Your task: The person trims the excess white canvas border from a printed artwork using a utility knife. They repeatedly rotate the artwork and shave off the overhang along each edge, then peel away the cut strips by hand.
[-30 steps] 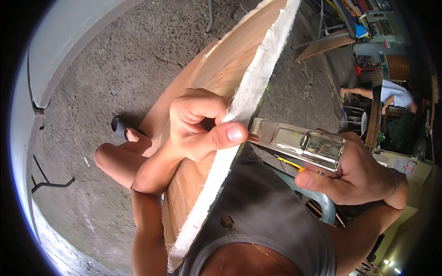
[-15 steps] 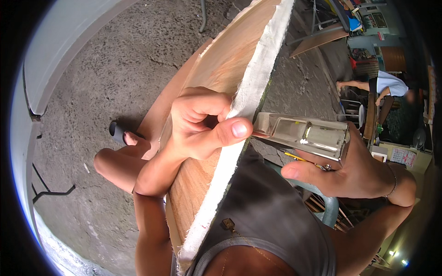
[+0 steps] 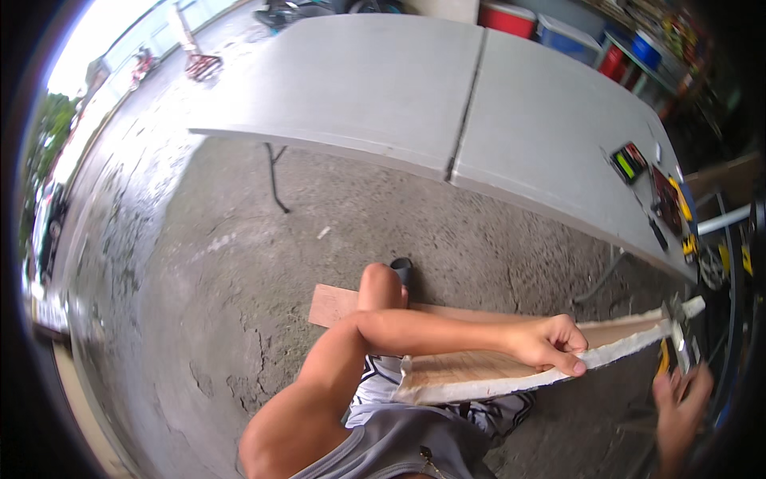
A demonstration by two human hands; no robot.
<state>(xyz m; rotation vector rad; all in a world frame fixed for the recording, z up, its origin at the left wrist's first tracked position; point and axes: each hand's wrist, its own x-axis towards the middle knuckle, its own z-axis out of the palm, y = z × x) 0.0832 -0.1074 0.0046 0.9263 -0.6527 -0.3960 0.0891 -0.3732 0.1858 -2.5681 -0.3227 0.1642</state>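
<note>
A long, curved wooden panel (image 3: 455,367) lies across my lap, its near edge covered by a strip of white cloth (image 3: 495,389). My left hand (image 3: 552,345) is closed on that edge, thumb over the cloth and fingers curled on the wood side. At the panel's right end, my right hand (image 3: 682,409) grips a silver metal tool with a yellow part, which looks like a staple gun (image 3: 683,345). The tool's upper end meets the panel's edge; blur hides the exact contact.
A grey folding table (image 3: 375,88) stands ahead. On its right end lie a black-and-green box (image 3: 629,162) and several hand tools. A flat wooden board (image 3: 331,305) shows by my knee. Red (image 3: 507,20) and blue (image 3: 568,38) coolers stand beyond the table.
My view has swung up and left, bringing the table into sight. The panel now lies lower, pointing right. My left hand still grips its edge; the tool is farther along toward the panel's right end.
</note>
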